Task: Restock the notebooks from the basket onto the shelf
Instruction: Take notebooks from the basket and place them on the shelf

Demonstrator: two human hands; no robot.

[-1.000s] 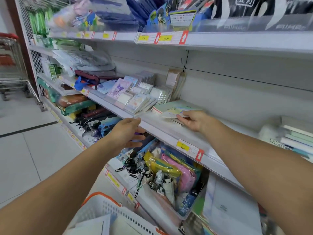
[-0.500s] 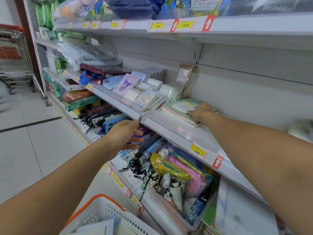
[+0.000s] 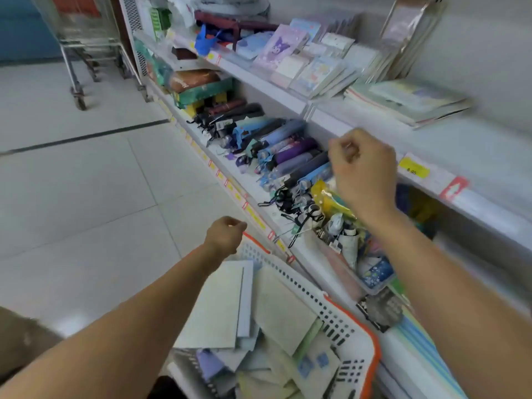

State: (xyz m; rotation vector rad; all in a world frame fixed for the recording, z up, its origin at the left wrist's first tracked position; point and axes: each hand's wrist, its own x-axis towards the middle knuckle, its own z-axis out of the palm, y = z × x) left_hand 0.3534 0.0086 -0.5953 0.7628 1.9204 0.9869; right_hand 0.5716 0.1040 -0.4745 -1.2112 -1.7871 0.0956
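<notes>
Both hands were empty and hung in the air in front of the shelving. The left hand [image 3: 225,235] was curled into a loose fist, holding nothing, just over the far rim of the basket [image 3: 352,338]. The right hand [image 3: 363,171] was higher, in front of the edge of the shelf [image 3: 475,145], with its fingers bent inward; motion blur smeared the fingertips, but it appeared to grasp nothing.

The basket (white plastic with an orange rim) sat low in the view between the two forearms. Loose notebooks [image 3: 218,306] lay in it in an untidy heap, pale green and grey covers overlapping at angles, with one large pale one lying on top near the left wrist.

On the shelf, well beyond the right hand, a flat stack of notebooks [image 3: 408,100] rested with its edges roughly aligned. To its left stood a row of small stationery packs [image 3: 305,64] leaning back in tiers. A yellow price label [image 3: 413,169] was fixed to the shelf's front strip just right of the right hand.

The shelf below carried folded umbrellas [image 3: 276,142] laid side by side, and further right some packaged items in a clear tray. A metal shopping cart [image 3: 86,44] stood on the tiled floor at the far end of the aisle.
</notes>
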